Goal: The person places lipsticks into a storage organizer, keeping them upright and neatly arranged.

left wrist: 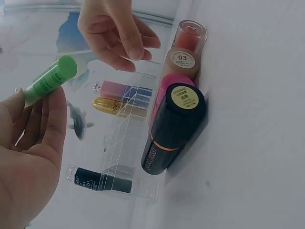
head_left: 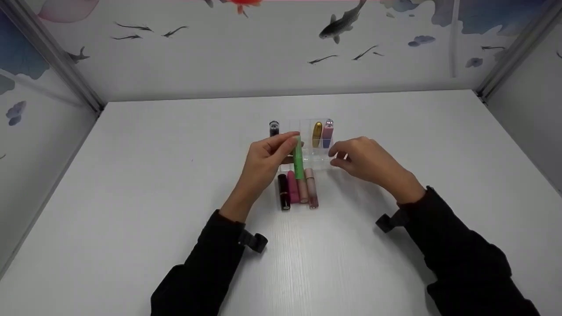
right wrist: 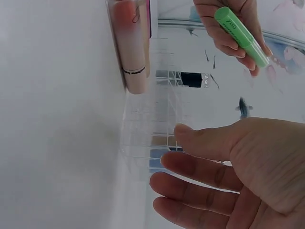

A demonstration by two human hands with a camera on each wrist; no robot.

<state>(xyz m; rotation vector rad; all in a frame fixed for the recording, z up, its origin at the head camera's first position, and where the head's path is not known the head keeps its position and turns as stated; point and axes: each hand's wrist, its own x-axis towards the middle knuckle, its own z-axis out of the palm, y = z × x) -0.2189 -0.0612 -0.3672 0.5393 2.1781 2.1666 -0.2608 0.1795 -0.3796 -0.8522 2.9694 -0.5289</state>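
Observation:
My left hand (head_left: 262,163) pinches a green lip tube (head_left: 298,163) near its top, between thumb and fingers. The tube hangs upright in front of a clear compartment organizer (head_left: 322,164). Beside the organizer's right side is my right hand (head_left: 373,161), its fingers loosely bent and holding nothing. A gold lipstick (head_left: 317,134) and a pink-and-blue lipstick (head_left: 327,133) stand in the right part of the organizer. At its left stands a black lipstick (left wrist: 102,181) with a clear, beaded end. The left hand hides part of the organizer in the head view.
In front of the organizer lie a black tube (head_left: 283,192), a bright pink tube (head_left: 292,188), a beige-pink tube (head_left: 303,192) and a clear-ended lip gloss (head_left: 312,188), side by side. They rest on a white table (head_left: 131,197) enclosed by printed panels (head_left: 263,57).

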